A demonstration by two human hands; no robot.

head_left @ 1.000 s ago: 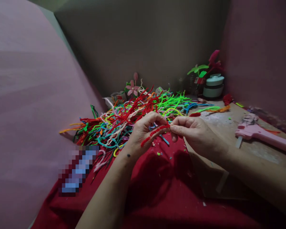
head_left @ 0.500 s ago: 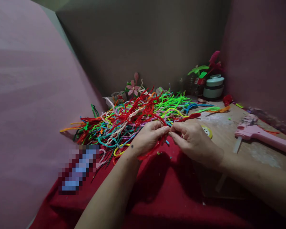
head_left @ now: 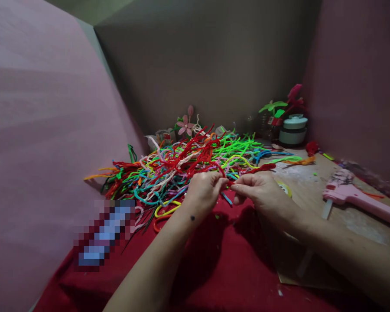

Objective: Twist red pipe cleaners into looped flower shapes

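Note:
Between my two hands a red pipe cleaner (head_left: pixel 229 183) is stretched at the fingertips. My left hand (head_left: pixel 205 190) is closed round it, and a red length curves up above the knuckles. My right hand (head_left: pixel 261 190) pinches the other side with thumb and forefinger, a short gap away from the left fingertips. Just behind both hands lies a tangled heap of pipe cleaners (head_left: pixel 178 162) in many colours. Most of the held piece is hidden by my left fingers.
A pink glue gun (head_left: pixel 360 195) lies on the brown board (head_left: pixel 338 242) at right. Beside my right hand is a yellow round object (head_left: pixel 284 189). A teal lidded container (head_left: pixel 293 130) and pipe-cleaner flowers (head_left: pixel 186 125) stand behind. Red cloth (head_left: pixel 198 277) covers the front; a pixelated patch is at left.
My fingertips have drawn slightly apart, showing red between them. The red strand that hung below my left hand is out of sight. The whole view has shifted a little.

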